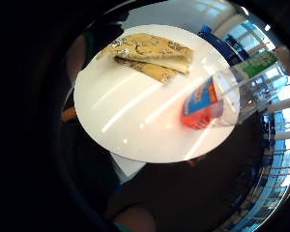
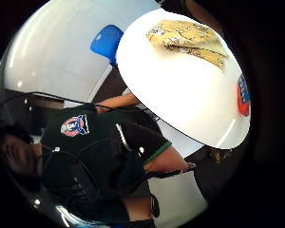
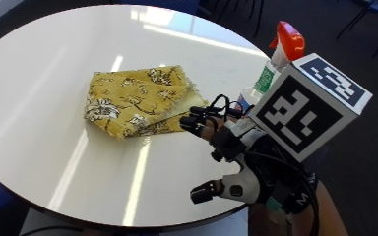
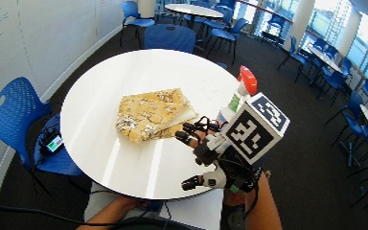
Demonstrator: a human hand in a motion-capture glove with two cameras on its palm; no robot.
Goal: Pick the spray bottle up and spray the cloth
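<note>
The spray bottle point(image 3: 272, 69) stands upright near the edge of the round white table point(image 3: 45, 73), its orange trigger head at the top, with the folded yellow cloth point(image 3: 137, 101) lying well apart from it toward the middle. My gloved right hand point(image 3: 232, 142) hangs over the table just beside the bottle, fingers point(image 3: 195, 122) stretched out and relaxed, holding nothing. I judge this the reach, with the pick-up not yet made: next I need to bring my palm against the bottle's body and curl my fingers round it below the trigger, then turn the nozzle toward the cloth. The outside view hides the bottle's lower half behind my hand, while the little finger side palm view shows its clear body and red-and-blue label point(image 1: 201, 103) close to my palm, and the thumb side catches only a sliver of that label.
</note>
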